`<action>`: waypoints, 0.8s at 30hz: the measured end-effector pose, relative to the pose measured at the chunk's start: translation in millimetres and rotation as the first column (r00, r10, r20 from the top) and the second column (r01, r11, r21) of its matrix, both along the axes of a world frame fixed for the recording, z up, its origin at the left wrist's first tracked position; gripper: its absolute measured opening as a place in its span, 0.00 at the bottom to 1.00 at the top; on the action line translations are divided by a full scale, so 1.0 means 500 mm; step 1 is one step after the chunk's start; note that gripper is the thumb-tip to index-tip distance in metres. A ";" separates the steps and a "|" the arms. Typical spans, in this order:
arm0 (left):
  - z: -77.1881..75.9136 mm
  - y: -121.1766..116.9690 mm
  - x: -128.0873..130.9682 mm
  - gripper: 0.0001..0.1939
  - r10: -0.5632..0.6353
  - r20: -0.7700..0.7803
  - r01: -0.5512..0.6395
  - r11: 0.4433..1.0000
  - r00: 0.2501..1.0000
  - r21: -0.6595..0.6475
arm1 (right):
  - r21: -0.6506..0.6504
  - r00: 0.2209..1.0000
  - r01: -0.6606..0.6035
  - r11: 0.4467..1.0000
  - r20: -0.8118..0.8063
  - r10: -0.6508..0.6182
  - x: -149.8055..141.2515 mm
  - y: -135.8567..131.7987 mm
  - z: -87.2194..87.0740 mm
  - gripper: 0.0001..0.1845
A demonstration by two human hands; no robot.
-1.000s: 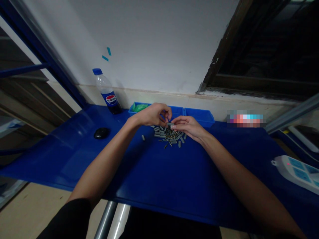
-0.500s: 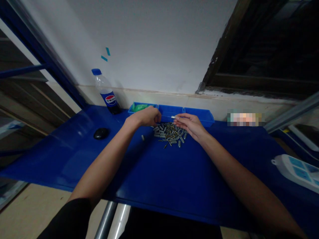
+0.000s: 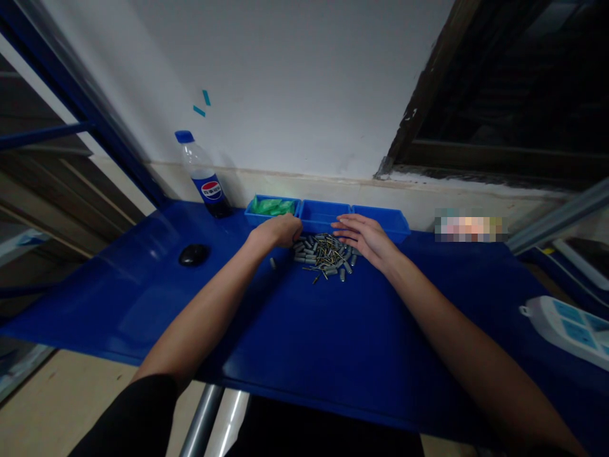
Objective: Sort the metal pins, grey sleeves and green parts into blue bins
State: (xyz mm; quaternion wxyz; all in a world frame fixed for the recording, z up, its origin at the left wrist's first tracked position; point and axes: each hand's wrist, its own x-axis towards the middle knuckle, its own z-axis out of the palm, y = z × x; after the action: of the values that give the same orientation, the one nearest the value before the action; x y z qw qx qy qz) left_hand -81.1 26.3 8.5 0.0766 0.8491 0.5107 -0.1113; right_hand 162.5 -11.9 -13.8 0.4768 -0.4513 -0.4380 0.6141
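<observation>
On the blue table a pile of small grey metal cylinders and thin brass-coloured pins lies between my hands. My left hand bends down at the pile's left edge, fingers curled under it; whatever is in them is hidden. Over the pile's right side, in front of the blue bins, my right hand has its fingers stretched out and slightly apart, and nothing shows in them. One loose grey cylinder lies apart, left of the pile.
Behind the pile stand a left bin with green plastic, a middle bin and a right bin. A cola bottle and a black mouse are to the left. A white power strip lies at right.
The small grey cylinder seen in my right hand no longer shows there, and those fingers have straightened. My left hand has moved left and down, away from my right hand, to the pile's edge.
</observation>
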 end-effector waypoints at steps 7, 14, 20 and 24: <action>0.037 -0.014 0.004 0.17 -0.110 0.144 0.101 0.993 0.983 0.069 | 0.001 1.000 -0.019 1.000 0.008 0.019 0.011 0.010 -0.010 0.11; 0.066 -0.032 0.035 0.16 -0.243 0.546 0.215 0.970 0.801 0.116 | 0.011 0.999 -0.011 1.000 0.030 0.011 0.010 0.010 -0.012 0.11; 0.060 -0.040 0.058 0.14 -0.046 0.872 0.079 0.997 0.487 0.008 | 0.026 0.999 -0.044 0.999 0.014 0.043 0.006 0.005 -0.003 0.13; 0.050 -0.036 0.062 0.16 0.039 0.906 0.036 0.998 0.422 -0.060 | 0.050 0.993 -0.122 0.991 0.001 0.122 0.001 -0.004 0.008 0.16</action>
State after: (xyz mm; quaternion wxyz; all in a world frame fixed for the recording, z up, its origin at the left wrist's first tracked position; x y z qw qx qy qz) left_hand -50.3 8.4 33.6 0.3691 0.7720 0.3859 0.3448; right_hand 163.0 -14.1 -9.6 0.4500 -0.4110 -0.4796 0.6313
